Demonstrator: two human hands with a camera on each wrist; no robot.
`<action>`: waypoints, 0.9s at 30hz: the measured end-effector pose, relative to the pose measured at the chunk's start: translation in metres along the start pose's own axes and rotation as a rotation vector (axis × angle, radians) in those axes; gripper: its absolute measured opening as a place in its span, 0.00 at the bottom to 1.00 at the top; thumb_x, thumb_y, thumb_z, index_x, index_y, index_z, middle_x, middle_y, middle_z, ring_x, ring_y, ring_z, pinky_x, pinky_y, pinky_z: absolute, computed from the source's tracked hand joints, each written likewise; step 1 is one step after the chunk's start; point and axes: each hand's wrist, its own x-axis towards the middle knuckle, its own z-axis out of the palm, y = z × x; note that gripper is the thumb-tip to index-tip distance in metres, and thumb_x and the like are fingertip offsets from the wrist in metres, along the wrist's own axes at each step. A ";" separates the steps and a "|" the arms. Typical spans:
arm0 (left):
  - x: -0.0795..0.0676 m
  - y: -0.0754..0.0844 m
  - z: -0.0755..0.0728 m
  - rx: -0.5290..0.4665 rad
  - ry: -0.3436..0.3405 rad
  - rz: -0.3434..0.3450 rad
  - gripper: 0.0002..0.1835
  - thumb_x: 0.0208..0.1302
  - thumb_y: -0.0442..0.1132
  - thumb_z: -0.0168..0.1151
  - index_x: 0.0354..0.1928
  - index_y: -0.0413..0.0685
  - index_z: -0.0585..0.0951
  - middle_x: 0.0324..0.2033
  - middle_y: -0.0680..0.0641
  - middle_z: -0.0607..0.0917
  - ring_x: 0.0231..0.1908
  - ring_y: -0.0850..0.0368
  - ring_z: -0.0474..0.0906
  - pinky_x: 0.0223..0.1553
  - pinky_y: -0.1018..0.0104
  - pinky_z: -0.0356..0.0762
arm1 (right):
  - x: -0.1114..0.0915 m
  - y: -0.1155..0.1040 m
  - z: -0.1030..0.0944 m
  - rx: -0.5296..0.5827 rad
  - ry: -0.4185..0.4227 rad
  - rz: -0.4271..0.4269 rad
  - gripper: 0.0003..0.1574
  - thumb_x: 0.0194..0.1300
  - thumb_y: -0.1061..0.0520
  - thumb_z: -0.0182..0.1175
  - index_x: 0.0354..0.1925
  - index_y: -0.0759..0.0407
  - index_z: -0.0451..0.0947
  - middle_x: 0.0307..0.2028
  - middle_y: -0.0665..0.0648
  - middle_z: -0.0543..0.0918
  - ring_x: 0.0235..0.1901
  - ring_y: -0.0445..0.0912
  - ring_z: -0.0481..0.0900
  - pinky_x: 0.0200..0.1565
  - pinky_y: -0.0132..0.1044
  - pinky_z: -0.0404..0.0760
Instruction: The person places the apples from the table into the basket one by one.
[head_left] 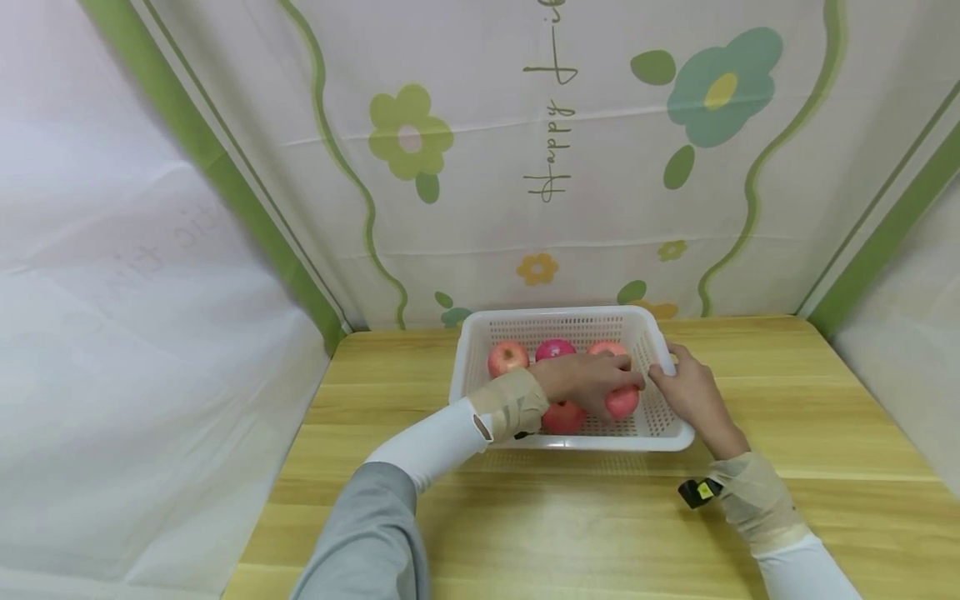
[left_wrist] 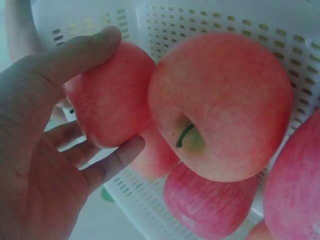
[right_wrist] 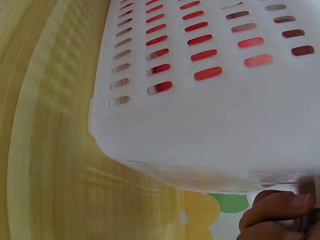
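A white perforated plastic basket sits on the table with several red and pink apples in it. My left hand reaches over its right half and holds a red apple, with the thumb on one side and fingers on the other in the left wrist view. Beside that apple lies a larger one with a green stem. A deep pink apple is at the back and a red one at the front. My right hand grips the basket's right rim; its curled fingers show by the basket's wall.
The wooden table extends in front of the basket and to both sides. Close behind the basket hangs a white curtain with printed flowers. More white cloth borders the table on the left and right.
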 end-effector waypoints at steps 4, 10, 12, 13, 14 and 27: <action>0.002 -0.001 0.001 0.020 -0.011 0.036 0.32 0.70 0.54 0.67 0.74 0.60 0.72 0.64 0.53 0.74 0.55 0.61 0.72 0.53 0.67 0.81 | -0.001 -0.001 0.000 0.008 -0.004 0.001 0.44 0.80 0.50 0.52 0.80 0.75 0.53 0.59 0.86 0.78 0.42 0.65 0.91 0.31 0.46 0.90; 0.004 0.001 0.000 0.002 -0.071 0.031 0.36 0.72 0.54 0.68 0.78 0.66 0.67 0.69 0.56 0.70 0.64 0.64 0.69 0.64 0.67 0.75 | -0.001 0.000 0.000 0.000 0.012 -0.015 0.44 0.80 0.50 0.52 0.79 0.75 0.53 0.59 0.85 0.79 0.42 0.66 0.91 0.31 0.46 0.90; 0.005 0.002 0.000 -0.005 -0.088 0.024 0.38 0.71 0.53 0.70 0.79 0.68 0.67 0.70 0.57 0.69 0.64 0.65 0.68 0.65 0.67 0.75 | -0.001 0.000 0.000 -0.004 0.015 -0.021 0.44 0.80 0.50 0.51 0.79 0.75 0.54 0.59 0.86 0.79 0.42 0.66 0.91 0.31 0.46 0.90; 0.006 0.002 0.000 0.007 -0.090 0.026 0.38 0.70 0.53 0.70 0.78 0.68 0.67 0.69 0.57 0.69 0.64 0.65 0.68 0.65 0.67 0.75 | -0.001 0.000 -0.001 -0.005 0.017 -0.023 0.44 0.80 0.49 0.51 0.79 0.76 0.54 0.59 0.86 0.78 0.43 0.66 0.91 0.31 0.46 0.90; 0.007 0.002 0.001 0.012 -0.093 0.027 0.37 0.71 0.53 0.69 0.78 0.68 0.67 0.69 0.57 0.70 0.64 0.66 0.69 0.64 0.67 0.75 | 0.000 0.000 -0.001 -0.005 0.018 -0.024 0.44 0.80 0.50 0.51 0.79 0.76 0.54 0.59 0.86 0.78 0.42 0.66 0.91 0.31 0.46 0.90; 0.018 0.005 0.010 0.074 -0.183 0.052 0.35 0.72 0.51 0.67 0.78 0.71 0.66 0.71 0.58 0.69 0.66 0.67 0.63 0.62 0.70 0.76 | 0.000 0.002 -0.001 -0.001 0.012 -0.013 0.44 0.80 0.50 0.51 0.79 0.75 0.53 0.59 0.86 0.78 0.41 0.65 0.91 0.28 0.43 0.90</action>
